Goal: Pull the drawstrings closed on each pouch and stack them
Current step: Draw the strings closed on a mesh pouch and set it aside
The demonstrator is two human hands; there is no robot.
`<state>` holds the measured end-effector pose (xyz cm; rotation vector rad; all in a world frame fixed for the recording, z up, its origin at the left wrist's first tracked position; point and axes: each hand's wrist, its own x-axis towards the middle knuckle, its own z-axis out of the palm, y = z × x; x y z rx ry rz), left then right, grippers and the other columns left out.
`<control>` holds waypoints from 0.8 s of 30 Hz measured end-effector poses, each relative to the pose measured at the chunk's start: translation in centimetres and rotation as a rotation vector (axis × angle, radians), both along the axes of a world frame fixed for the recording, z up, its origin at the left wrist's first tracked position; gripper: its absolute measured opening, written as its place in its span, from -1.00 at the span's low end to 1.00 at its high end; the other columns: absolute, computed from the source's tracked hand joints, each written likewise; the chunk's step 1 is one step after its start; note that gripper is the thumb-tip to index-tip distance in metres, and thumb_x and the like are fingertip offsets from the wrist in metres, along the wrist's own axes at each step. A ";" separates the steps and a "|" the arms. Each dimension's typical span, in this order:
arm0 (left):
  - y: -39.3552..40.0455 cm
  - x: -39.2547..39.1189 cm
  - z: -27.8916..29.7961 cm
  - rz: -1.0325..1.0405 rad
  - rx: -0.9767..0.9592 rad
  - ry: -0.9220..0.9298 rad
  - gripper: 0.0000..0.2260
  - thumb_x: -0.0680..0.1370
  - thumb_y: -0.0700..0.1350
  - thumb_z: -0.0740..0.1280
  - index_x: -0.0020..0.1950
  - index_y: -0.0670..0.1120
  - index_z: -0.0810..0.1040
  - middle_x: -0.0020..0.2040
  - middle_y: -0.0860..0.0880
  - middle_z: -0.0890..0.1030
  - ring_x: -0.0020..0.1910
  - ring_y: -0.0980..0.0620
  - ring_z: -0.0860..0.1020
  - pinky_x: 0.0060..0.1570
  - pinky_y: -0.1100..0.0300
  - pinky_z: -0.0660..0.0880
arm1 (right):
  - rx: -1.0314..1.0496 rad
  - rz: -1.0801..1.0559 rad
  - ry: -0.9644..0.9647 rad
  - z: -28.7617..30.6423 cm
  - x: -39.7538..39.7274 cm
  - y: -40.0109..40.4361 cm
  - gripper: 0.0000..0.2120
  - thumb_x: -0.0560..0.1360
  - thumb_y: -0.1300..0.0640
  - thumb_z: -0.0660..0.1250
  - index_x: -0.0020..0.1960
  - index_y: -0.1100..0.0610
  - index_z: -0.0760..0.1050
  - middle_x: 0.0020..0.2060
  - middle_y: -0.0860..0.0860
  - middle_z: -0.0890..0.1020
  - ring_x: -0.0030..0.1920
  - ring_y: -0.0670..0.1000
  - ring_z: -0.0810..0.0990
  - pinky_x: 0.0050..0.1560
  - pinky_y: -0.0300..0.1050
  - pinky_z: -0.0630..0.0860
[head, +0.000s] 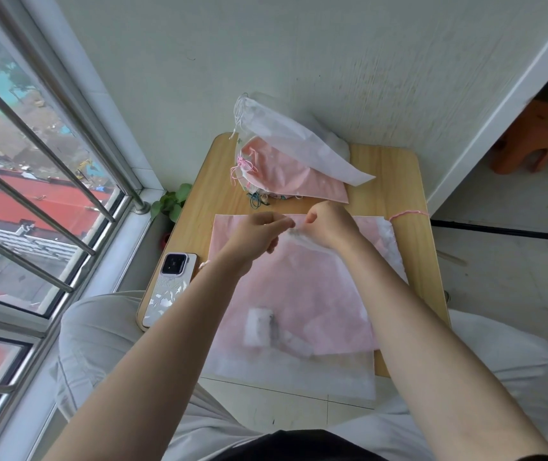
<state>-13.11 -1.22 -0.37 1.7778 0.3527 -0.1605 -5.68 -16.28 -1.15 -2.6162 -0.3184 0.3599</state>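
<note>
Right under your hands, a translucent white pouch (299,294) lies flat on the worktop (395,181), its near edge hanging past the worktop's front over your lap. Pink fabric shows through it, along with a small white tag low down. Its top edge sits beneath your fingers, and both hands meet there, close together but not quite touching. Your left hand (259,236) is curled with thumb and fingertips pinched together; your right hand (330,224) is closed in a loose fist at the gathered mouth of the pouch. Whatever cord you hold is too thin and blurred to make out, so you cannot tell exactly what sits in either pinch. One pink drawstring (407,213) trails out at the pouch's far right corner, lying on the bare wood.

Behind your hands, against the wall, rests a pile of finished pouches (285,154): one white one on top, tilted, one pink-filled one under it, with more beneath that cannot be counted. Pink and blue cords spill from the pile's left end.

One phone (167,287) lies on the worktop's near left corner, well apart from your left hand. One small green plant (171,202) stands just past the worktop's left edge.
</note>
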 end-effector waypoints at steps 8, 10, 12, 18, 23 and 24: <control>-0.9 1.0 -0.9 0.143 0.099 -0.061 -0.84 0.53 -0.08 0.43 -0.03 -0.16 0.71 -0.37 0.01 0.54 -0.59 0.20 0.29 -0.55 0.36 0.20 | 0.245 0.090 0.176 0.7 -0.6 0.4 -0.72 0.45 0.11 0.38 0.16 0.07 0.49 0.01 -0.01 0.55 0.02 0.02 0.53 -0.03 -0.14 0.45; -0.7 1.1 -1.0 0.121 0.188 -0.069 -0.84 0.56 -0.04 0.39 -0.04 -0.10 0.70 -0.42 0.01 0.51 -0.57 0.18 0.31 -0.54 0.36 0.22 | 0.291 0.103 0.198 1.4 -0.3 0.3 -0.71 0.46 0.17 0.36 0.17 0.03 0.49 -0.07 -0.05 0.56 -0.05 0.00 0.53 -0.14 -0.17 0.42; -0.4 1.2 -1.0 0.035 0.281 -0.060 -0.84 0.58 0.00 0.34 -0.05 -0.02 0.69 -0.43 0.01 0.46 -0.48 0.13 0.34 -0.45 0.28 0.28 | 0.355 0.116 0.234 2.4 0.1 0.4 -0.75 0.46 0.19 0.39 0.11 0.03 0.52 -0.12 -0.01 0.63 -0.12 -0.02 0.57 -0.22 -0.19 0.43; 0.3 1.5 -1.2 -0.235 0.452 -0.022 -0.72 0.57 0.00 0.27 -0.22 -0.16 0.54 -0.22 -0.07 0.56 -0.34 0.06 0.36 -0.28 0.17 0.33 | 0.457 0.188 0.212 5.4 0.6 1.8 -0.77 0.43 0.27 0.38 0.05 0.05 0.56 -0.15 -0.01 0.68 -0.02 -0.08 0.63 -0.02 -0.23 0.53; 0.8 1.5 -0.9 -0.110 0.266 -0.039 -0.76 0.63 -0.05 0.24 -0.05 -0.08 0.68 -0.33 0.08 0.48 -0.40 0.13 0.35 -0.38 0.31 0.30 | 0.871 0.197 0.120 7.1 0.3 3.5 -0.48 0.48 0.42 0.19 0.31 -0.03 0.39 0.23 -0.12 0.50 0.25 -0.11 0.49 0.22 -0.27 0.46; 1.1 1.6 -0.9 -0.085 0.167 -0.009 -0.75 0.64 -0.06 0.22 -0.03 -0.10 0.67 -0.36 0.06 0.44 -0.42 0.10 0.32 -0.42 0.33 0.28 | 0.832 0.148 0.051 6.9 0.4 3.5 -0.47 0.47 0.44 0.16 0.32 -0.01 0.38 0.25 -0.12 0.47 0.26 -0.11 0.46 0.23 -0.25 0.45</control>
